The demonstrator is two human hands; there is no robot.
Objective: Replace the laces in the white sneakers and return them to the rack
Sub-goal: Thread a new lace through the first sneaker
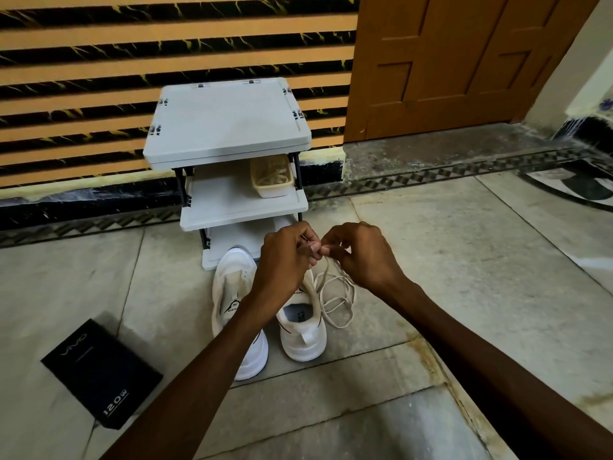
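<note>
Beyond our hands stands one grey plastic rack [229, 127] with three smooth shelves. Under our hands are two white fabric sneakers [232, 283]. Our left hand [285, 260] and right hand [361, 257] together pinch one thin cream lace [338, 326], which hangs in loops below the right hand.

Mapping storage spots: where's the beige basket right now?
Head view, centre: the beige basket sits at the right end of the middle shelf of the grey rack, under its top panel, up beyond the right sneaker on the floor.
</note>
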